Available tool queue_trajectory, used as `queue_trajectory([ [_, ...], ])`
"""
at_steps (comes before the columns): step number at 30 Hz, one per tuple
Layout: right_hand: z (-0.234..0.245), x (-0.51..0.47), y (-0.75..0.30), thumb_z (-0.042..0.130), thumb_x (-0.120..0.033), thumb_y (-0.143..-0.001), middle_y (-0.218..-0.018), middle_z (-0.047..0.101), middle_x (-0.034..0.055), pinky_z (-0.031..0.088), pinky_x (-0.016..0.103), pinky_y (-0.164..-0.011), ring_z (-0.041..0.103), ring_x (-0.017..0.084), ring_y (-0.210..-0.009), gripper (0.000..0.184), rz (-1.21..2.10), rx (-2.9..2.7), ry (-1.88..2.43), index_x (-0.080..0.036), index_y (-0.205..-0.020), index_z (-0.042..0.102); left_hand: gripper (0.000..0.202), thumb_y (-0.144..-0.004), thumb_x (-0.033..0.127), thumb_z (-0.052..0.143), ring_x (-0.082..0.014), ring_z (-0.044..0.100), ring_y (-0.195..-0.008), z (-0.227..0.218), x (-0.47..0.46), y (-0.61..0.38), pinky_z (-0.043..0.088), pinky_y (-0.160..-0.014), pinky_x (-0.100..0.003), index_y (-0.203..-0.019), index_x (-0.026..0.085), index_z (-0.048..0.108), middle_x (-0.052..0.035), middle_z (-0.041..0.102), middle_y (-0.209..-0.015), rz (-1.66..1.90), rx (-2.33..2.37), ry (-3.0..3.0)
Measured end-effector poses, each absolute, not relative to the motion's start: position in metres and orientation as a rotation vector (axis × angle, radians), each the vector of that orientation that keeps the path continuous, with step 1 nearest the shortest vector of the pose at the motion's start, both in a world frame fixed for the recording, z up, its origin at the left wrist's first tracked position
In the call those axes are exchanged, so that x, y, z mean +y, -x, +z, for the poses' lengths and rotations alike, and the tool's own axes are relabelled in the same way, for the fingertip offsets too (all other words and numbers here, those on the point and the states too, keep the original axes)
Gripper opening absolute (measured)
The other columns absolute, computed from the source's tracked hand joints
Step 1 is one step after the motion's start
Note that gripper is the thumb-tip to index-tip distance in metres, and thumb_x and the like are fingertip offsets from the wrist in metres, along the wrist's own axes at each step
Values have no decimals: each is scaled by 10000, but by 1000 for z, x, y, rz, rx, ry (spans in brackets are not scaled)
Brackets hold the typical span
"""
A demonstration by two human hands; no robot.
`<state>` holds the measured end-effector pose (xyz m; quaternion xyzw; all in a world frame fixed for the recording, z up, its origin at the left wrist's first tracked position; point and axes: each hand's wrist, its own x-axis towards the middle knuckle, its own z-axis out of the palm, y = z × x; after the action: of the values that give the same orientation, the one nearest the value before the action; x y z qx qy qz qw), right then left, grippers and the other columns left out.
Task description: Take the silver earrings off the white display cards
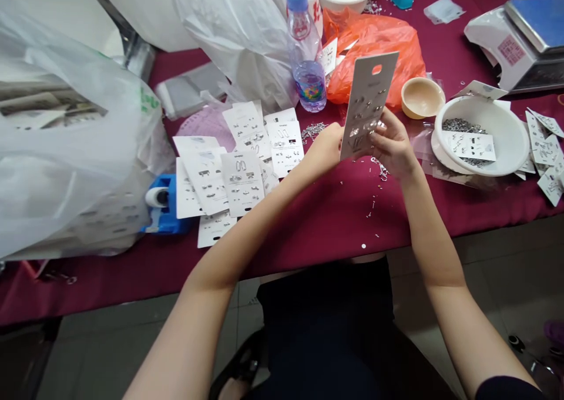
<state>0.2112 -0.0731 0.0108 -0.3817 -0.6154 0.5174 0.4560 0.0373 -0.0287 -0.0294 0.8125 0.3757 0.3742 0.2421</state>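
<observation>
Maroon tablecloth [308, 224] spreads out before us, and we hold a white earring card [369, 94] slightly tilted in the middle of the frame, our left hand [324, 147] and right hand [392, 144] pinching its lower part. Just beyond it sit a water bottle [305, 50] and an orange bag [374, 53]; to the right are a small tan bowl [422, 97], a white bowl [502, 133] holding metal bits [458, 125], and a scale [515, 41], with loose cards [240, 159] to the left.

Bright, even light with soft shadows; glare whitens the plastic bag [66, 153] at nine o'clock; the card [369, 105] at two o'clock seems slightly blurred.
</observation>
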Motion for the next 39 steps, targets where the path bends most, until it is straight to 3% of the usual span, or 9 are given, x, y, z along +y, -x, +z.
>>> queue_trajectory([
  [5, 8, -86, -189, 741, -582, -792, -1064, 705, 36, 673, 452, -783, 747, 239, -933, 636, 1527, -1520, 762, -288, -1298, 490, 116, -895, 295, 655, -139, 665, -749, -4, -77, 11, 555, -698, -273, -840, 198, 626, -23, 689, -810, 1013, 848, -1776],
  [9, 5, -97, -174, 808, -532, -747, -808, 675, -27, 650, 360, -626, 723, 189, -676, 526, 1717, -1378, 659, -259, -1076, 500, 147, -931, 332, 656, -112, 660, -774, 3, -106, 20, 559, -702, -242, -890, 207, 592, -24, 667, -870, 1182, 790, -1745],
  [12, 3, -105, -165, 828, -554, -718, -685, 663, -38, 620, 337, -553, 721, 206, -620, 515, 1868, -1328, 577, -254, -905, 453, 232, -936, 425, 671, -108, 650, -799, 5, -120, 22, 565, -711, -240, -934, 222, 558, -19, 644, -899, 1306, 790, -1751],
  [15, 2, -109, -160, 822, -573, -730, -618, 654, -55, 618, 332, -537, 706, 196, -554, 526, 1943, -1354, 569, -261, -862, 419, 287, -928, 488, 673, -114, 643, -813, 8, -128, 24, 576, -724, -262, -948, 232, 545, -19, 624, -915, 1292, 797, -1716],
  [22, 6, -110, -159, 751, -668, -799, -641, 702, -41, 584, 278, -457, 680, 166, -469, 535, 1943, -1438, 471, -259, -862, 413, 224, -919, 414, 704, -127, 648, -795, 19, -135, 30, 595, -731, -301, -922, 228, 580, -17, 624, -891, 1207, 800, -1685],
  [27, 5, -113, -158, 788, -527, -827, -674, 683, -54, 579, 267, -440, 675, 157, -482, 434, 1862, -1400, 577, -261, -917, 457, 147, -930, 348, 693, -130, 662, -806, 19, -134, 31, 605, -751, -303, -934, 220, 621, -29, 659, -922, 1202, 825, -1766],
  [33, 3, -113, -158, 898, -445, -706, -700, 632, -85, 616, 294, -499, 650, 144, -521, 563, 1850, -1326, 725, -277, -1046, 482, 43, -936, 242, 680, -121, 662, -792, 18, -131, 33, 588, -723, -272, -919, 209, 658, -34, 698, -916, 1183, 819, -1823],
  [36, 6, -112, -158, 901, -430, -713, -707, 638, -88, 635, 306, -539, 643, 131, -532, 536, 1882, -1340, 705, -272, -980, 464, 40, -926, 187, 675, -115, 656, -792, 17, -129, 34, 576, -726, -261, -892, 201, 660, -25, 696, -886, 1180, 807, -1879],
  [39, 9, -111, -157, 913, -372, -714, -705, 615, -93, 616, 246, -525, 642, 102, -543, 513, 1871, -1356, 705, -250, -894, 449, 45, -914, 191, 687, -116, 644, -787, 15, -127, 36, 555, -715, -253, -872, 183, 674, -20, 691, -851, 1173, 813, -1963],
])
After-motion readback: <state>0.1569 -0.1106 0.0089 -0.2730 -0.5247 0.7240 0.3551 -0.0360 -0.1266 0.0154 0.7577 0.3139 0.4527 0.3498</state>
